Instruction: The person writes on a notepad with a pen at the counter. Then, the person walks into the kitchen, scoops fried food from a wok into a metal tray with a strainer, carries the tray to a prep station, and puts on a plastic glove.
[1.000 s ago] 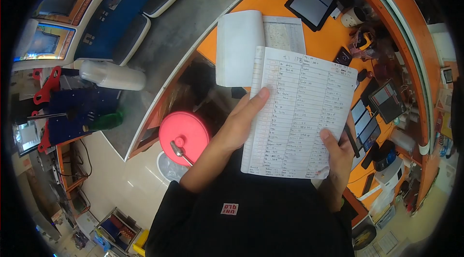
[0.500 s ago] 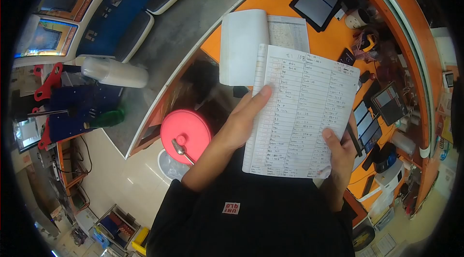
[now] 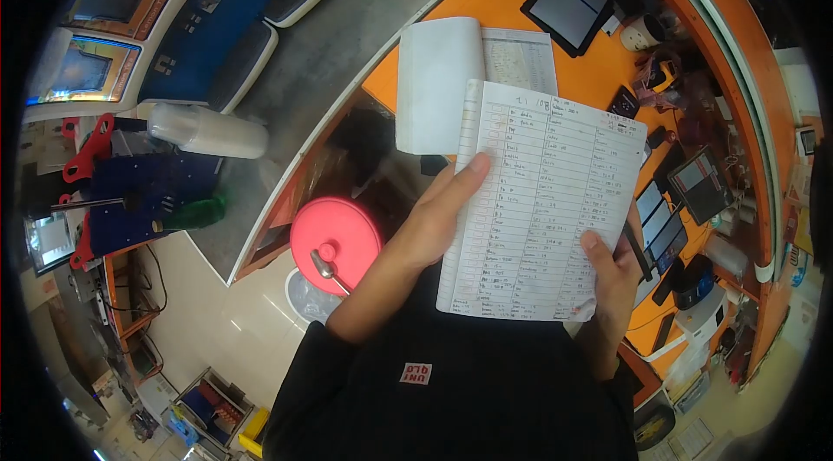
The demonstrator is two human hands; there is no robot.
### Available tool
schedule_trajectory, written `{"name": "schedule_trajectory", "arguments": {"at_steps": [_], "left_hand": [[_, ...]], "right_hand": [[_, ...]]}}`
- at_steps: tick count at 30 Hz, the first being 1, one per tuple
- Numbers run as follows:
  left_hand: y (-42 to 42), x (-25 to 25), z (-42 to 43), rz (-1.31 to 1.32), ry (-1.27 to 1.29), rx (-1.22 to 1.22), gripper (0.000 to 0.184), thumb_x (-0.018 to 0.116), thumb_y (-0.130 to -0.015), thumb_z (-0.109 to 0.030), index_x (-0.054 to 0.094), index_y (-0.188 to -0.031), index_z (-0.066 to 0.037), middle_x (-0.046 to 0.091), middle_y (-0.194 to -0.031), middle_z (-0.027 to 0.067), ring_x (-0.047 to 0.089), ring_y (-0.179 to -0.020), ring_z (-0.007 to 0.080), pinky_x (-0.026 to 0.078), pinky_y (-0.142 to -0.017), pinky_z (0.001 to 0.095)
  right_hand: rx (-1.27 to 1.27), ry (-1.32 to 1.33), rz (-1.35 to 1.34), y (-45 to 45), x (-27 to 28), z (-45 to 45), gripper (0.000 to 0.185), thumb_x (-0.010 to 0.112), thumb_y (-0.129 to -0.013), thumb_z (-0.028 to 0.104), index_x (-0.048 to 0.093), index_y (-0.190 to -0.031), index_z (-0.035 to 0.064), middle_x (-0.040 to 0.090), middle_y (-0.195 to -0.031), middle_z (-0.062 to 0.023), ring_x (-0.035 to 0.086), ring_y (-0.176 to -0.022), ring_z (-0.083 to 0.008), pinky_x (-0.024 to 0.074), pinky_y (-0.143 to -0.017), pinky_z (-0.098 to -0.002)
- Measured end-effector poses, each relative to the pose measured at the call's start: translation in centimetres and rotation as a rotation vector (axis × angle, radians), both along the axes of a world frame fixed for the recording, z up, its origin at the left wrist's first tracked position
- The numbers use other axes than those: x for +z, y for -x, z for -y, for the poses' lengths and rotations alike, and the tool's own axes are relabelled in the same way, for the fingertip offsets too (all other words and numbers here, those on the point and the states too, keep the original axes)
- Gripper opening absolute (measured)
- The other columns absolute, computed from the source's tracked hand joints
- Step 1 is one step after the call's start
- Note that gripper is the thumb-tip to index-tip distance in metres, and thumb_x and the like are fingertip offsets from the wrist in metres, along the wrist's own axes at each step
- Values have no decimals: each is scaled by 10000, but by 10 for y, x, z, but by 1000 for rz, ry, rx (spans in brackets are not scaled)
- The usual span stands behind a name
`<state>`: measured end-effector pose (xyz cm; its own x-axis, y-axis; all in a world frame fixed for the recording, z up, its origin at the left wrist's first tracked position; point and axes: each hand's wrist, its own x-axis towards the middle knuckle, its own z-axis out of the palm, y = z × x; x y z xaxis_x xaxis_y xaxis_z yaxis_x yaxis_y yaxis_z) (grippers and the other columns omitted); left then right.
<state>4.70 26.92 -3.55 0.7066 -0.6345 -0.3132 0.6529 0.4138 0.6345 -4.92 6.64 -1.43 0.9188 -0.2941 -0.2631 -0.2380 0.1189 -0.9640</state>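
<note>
A notebook (image 3: 547,209) with handwritten columns lies across both my hands, in front of my black shirt. My left hand (image 3: 442,209) grips its left edge, thumb on the page and fingers hidden behind. At the lower right edge my right hand (image 3: 612,274) pinches the notebook, its thumb on the page. A dark pen-like object (image 3: 638,255) sticks out beside the right fingers. Beyond the notebook, an open book (image 3: 440,84) with a white page rests on the orange desk (image 3: 382,79), next to a written sheet (image 3: 521,62).
A tablet (image 3: 567,8) and a cup (image 3: 642,32) stand at the desk's far side. Several phones and cables are to the right. A pink round lid (image 3: 336,235) with a metal spoon (image 3: 325,267) sits left of my left forearm. Stacked plastic cups (image 3: 208,131) lie on the grey counter (image 3: 321,53).
The view has shifted slightly, so the desk and pink lid appear a little further right. Both hands keep the same hold on the notebook.
</note>
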Motion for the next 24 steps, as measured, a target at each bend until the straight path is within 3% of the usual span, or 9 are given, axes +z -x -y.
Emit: {"name": "schedule_trajectory", "arguments": {"at_steps": [24], "left_hand": [[11,0,0,-9,31,-8,562,379,-1011,-389,407,-1325,76,535,-1254,158,523,-1145,184,411,-965,302]], "right_hand": [[-27,21,-26,12,-3,2,701,669,-798,176,335,-1371,-53,583,-1163,-229,598,-1031,-240,441,-910,-364]]}}
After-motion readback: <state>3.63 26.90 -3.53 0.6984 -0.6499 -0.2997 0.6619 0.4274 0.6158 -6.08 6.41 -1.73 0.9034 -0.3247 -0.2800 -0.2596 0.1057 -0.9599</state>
